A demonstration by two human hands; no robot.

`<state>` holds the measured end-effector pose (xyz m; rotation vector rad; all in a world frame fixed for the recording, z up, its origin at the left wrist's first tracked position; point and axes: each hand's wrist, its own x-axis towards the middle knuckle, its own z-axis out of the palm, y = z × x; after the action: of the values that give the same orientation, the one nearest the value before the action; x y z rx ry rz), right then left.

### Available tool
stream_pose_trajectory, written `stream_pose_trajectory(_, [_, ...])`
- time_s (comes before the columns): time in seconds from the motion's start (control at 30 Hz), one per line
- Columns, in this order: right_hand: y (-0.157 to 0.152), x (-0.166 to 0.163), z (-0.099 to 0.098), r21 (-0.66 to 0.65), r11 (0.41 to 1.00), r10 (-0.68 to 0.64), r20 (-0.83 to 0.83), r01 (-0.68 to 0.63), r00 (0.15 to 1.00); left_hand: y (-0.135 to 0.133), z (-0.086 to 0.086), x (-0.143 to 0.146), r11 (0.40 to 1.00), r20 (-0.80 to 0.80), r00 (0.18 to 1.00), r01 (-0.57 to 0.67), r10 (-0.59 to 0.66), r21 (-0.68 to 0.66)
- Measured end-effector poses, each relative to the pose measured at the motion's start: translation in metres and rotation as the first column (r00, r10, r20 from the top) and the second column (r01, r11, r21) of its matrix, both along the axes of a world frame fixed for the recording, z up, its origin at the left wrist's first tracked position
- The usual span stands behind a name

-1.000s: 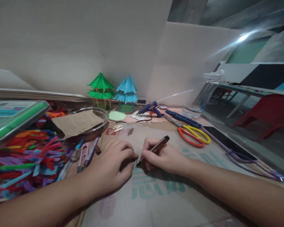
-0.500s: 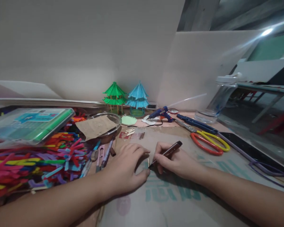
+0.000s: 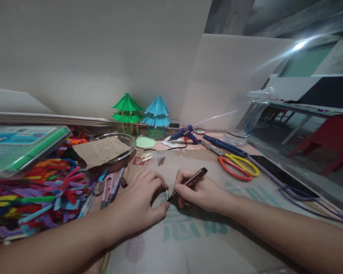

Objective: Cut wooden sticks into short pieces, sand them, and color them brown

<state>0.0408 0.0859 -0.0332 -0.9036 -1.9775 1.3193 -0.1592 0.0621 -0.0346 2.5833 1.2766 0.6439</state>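
My right hand (image 3: 200, 192) grips a dark brown marker pen (image 3: 194, 179), its tip slanting down to the left. That tip touches or nearly touches a short pale wooden stick (image 3: 167, 195). My left hand (image 3: 147, 198) rests on the printed cardboard (image 3: 200, 247), holding the little stick at its ends between thumb and forefinger. Farther back on the cardboard lie several pale stick pieces (image 3: 146, 156) and a few brown pieces (image 3: 161, 161).
At left, a clear plastic case (image 3: 45, 148) sits on colourful pipe cleaners (image 3: 42, 198). Behind stand a green pagoda model (image 3: 127, 108) and a blue one (image 3: 157, 112). A glue gun (image 3: 185, 133), scissors (image 3: 237, 171), a phone (image 3: 286, 179) and a plastic jug (image 3: 246, 121) line the right.
The camera has turned slightly right, so everything sits farther left in view. Both hands keep much the same hold, with the marker tip still at the stick.
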Motion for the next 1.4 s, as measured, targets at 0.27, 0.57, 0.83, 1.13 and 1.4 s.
stream_pose_trajectory(0.27, [0.002, -0.005, 0.006, 0.065, 0.988, -0.139, 0.017, 0.138, 0.990, 0.001, -0.001, -0.001, 1.000, -0.002, 1.000, 0.003, -0.003, 0.027])
stream_pose_trajectory(0.57, [0.002, -0.004, 0.004, -0.057, 0.998, -0.033, 0.031, 0.035, 0.999, 0.001, -0.002, -0.002, 0.999, 0.029, 1.000, 0.001, -0.003, 0.052])
stream_pose_trajectory(0.83, [0.002, -0.004, 0.007, 0.032, 0.986, -0.162, -0.032, 0.163, 0.986, -0.003, -0.001, 0.001, 1.000, -0.011, 1.000, -0.009, 0.009, 0.002])
stream_pose_trajectory(1.13, [0.014, 0.016, 0.039, 0.248, 0.918, -0.254, -0.228, 0.308, 0.940, 0.009, 0.067, -0.057, 0.958, -0.390, 0.881, -0.286, 0.268, 0.012])
stream_pose_trajectory(1.4, [0.007, 0.016, 0.049, 0.184, 0.969, -0.099, -0.311, 0.162, 0.945, 0.013, 0.048, -0.069, 0.973, -0.313, 0.929, -0.225, 0.199, -0.050])
